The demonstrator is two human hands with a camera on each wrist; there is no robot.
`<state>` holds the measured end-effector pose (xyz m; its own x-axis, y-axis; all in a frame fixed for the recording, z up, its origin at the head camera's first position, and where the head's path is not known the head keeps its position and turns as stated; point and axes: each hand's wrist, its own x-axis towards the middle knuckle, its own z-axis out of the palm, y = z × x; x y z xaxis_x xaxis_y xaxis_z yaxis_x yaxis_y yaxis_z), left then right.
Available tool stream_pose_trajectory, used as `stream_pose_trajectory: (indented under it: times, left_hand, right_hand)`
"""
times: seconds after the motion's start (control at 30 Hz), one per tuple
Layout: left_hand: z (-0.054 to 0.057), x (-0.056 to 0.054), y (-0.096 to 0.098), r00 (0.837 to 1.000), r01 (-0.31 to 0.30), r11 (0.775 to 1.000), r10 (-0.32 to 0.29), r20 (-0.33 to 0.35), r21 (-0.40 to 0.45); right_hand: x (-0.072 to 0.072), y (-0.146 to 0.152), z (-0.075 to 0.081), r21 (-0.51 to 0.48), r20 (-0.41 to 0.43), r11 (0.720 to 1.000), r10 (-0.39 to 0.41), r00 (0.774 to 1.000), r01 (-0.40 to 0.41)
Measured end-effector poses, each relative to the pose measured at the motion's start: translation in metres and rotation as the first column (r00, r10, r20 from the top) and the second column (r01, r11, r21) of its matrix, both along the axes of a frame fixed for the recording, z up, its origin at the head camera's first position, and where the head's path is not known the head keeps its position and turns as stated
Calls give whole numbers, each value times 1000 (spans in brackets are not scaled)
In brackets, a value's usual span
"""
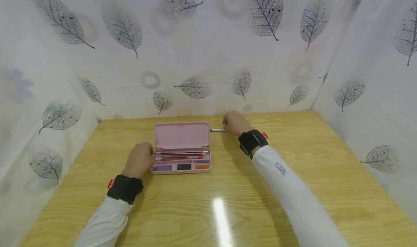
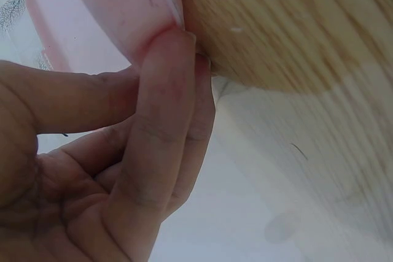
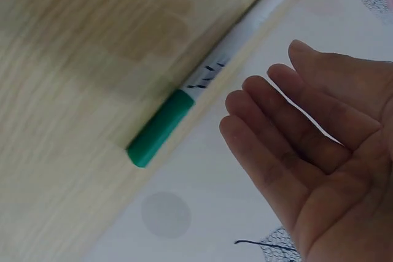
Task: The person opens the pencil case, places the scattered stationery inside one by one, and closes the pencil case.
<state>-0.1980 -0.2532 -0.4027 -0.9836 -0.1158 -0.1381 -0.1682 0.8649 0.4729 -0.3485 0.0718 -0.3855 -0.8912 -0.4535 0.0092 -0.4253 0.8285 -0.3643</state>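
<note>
A pink pencil case (image 1: 181,135) lies with its lid open on the wooden table. Its left end is pinched between the thumb and fingers of my left hand (image 1: 138,161), as the left wrist view shows on the pink case edge (image 2: 138,13). Inside the tray are several pencils (image 1: 180,156), a purple block (image 1: 163,167), a dark block (image 1: 184,166) and an orange block (image 1: 202,166). Right of the lid lies a white marker with a green cap (image 3: 163,128). Over it hovers my right hand (image 1: 237,124), its fingers loosely extended and apart from the marker.
The wooden table (image 1: 277,129) runs back to a white curtain (image 1: 208,59) printed with grey leaves. More curtain encloses the left and right sides. A bright light reflection (image 1: 221,218) shows on the near tabletop.
</note>
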Motion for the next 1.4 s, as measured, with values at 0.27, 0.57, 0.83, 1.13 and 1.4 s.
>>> stream_pose_trajectory:
  times: [0.27,0.57,0.83,1.13,1.4]
  left_hand:
    - [-1,0,1,1000,4,1000,-5,-15,-3]
    - [-1,0,0,999,13,1000,-13,-31,-4]
    - [2,0,2,999,8,1000,-8,-31,-3]
    - [0,-1,3,1000,4,1000,-5,-23,-23]
    - [0,0,2,1000,-7,1000,7,0,-24]
  right_hand:
    - [-10,4,-19,7,-41,999,37,998,-37]
    - [-18,6,-29,1,-78,999,37,996,-37]
    - [-20,8,-30,15,-100,999,38,994,-37]
    - [-17,14,-34,25,-107,1000,10,994,-8]
    - [-13,16,-29,13,-93,1000,20,995,-19]
